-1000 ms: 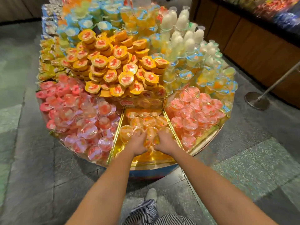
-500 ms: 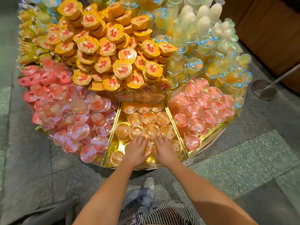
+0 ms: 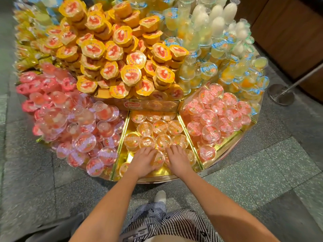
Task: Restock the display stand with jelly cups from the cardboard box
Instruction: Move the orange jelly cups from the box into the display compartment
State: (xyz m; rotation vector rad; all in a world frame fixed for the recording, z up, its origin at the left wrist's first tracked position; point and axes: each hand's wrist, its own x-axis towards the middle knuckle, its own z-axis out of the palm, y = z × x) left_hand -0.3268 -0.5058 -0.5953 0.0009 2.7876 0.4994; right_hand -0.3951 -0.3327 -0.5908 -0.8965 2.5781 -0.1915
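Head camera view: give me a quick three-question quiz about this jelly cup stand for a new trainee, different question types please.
1. True or false: the left hand and right hand both rest on orange jelly cups in the middle gold compartment.
2. Which items fill the compartment just right of the middle one? A. pink jelly cups B. green pouches C. white bottles
3. What colour are the lids of the stacked cups on the tier directly behind the middle compartment?

Key: 1 true; 2 A; 3 yellow.
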